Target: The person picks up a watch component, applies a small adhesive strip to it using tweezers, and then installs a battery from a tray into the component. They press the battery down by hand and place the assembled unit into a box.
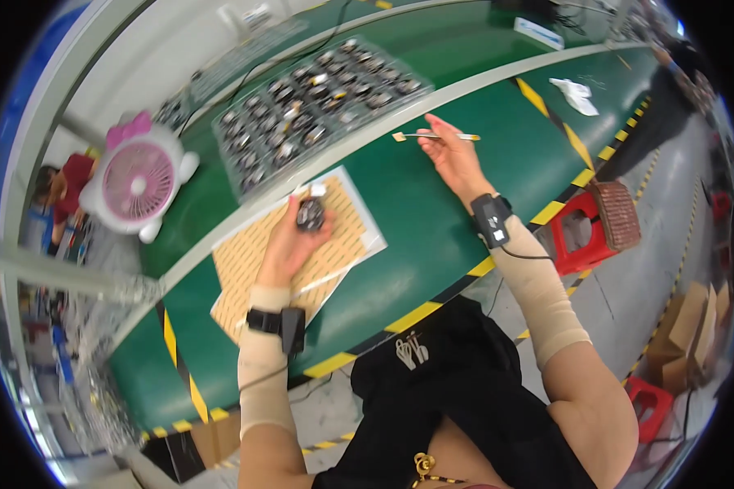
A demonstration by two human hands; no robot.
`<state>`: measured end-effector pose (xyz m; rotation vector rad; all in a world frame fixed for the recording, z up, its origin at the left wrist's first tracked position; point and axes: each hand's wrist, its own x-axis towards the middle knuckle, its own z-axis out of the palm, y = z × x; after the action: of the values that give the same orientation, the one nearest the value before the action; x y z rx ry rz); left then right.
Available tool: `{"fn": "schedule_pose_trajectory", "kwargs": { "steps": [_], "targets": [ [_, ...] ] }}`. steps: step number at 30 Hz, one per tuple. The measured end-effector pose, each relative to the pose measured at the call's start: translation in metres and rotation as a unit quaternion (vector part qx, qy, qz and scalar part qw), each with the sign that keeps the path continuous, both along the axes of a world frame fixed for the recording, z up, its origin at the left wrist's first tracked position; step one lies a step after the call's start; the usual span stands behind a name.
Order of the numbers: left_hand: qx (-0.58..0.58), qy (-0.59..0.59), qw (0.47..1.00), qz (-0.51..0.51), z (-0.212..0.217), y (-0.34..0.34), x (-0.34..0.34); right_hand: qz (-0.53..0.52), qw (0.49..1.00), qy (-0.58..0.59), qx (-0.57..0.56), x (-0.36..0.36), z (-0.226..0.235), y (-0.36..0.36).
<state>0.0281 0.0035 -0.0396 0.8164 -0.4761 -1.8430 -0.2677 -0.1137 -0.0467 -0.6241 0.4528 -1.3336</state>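
My left hand point(289, 248) is closed around a small round dark part point(310, 215) with a shiny surface. A bit of white shows just above that part, at my fingertips. Beneath this hand lie tan sheets point(249, 265) printed with rows of short dark marks, on a white backing sheet point(373, 232). Farther right, my right hand point(453, 163) grips thin tweezers point(470, 137) above the green bench. At the tweezers' left end sits a small tan piece point(399, 137), apart from the round part.
A clear tray point(420, 87) with many similar round parts stands behind a pale rail. Left of it is a white and pink fan point(139, 183). A crumpled white cloth point(575, 95) lies at the bench's far right. A red stool point(569, 244) stands beyond the striped edge.
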Motion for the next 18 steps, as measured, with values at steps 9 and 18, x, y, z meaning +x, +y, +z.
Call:
{"fn": "schedule_pose_trajectory", "kwargs": {
  "steps": [9, 18],
  "targets": [
    [-0.063, -0.158, 0.985, -0.035, 0.017, 0.014, -0.025, 0.119, 0.985, 0.108, -0.066, 0.07, 0.02, 0.066],
    [-0.046, -0.225, 0.972, -0.053, 0.02, 0.016, -0.031, 0.124, 0.972, 0.186, -0.069, 0.079, 0.02, 0.07]
  ]
}}
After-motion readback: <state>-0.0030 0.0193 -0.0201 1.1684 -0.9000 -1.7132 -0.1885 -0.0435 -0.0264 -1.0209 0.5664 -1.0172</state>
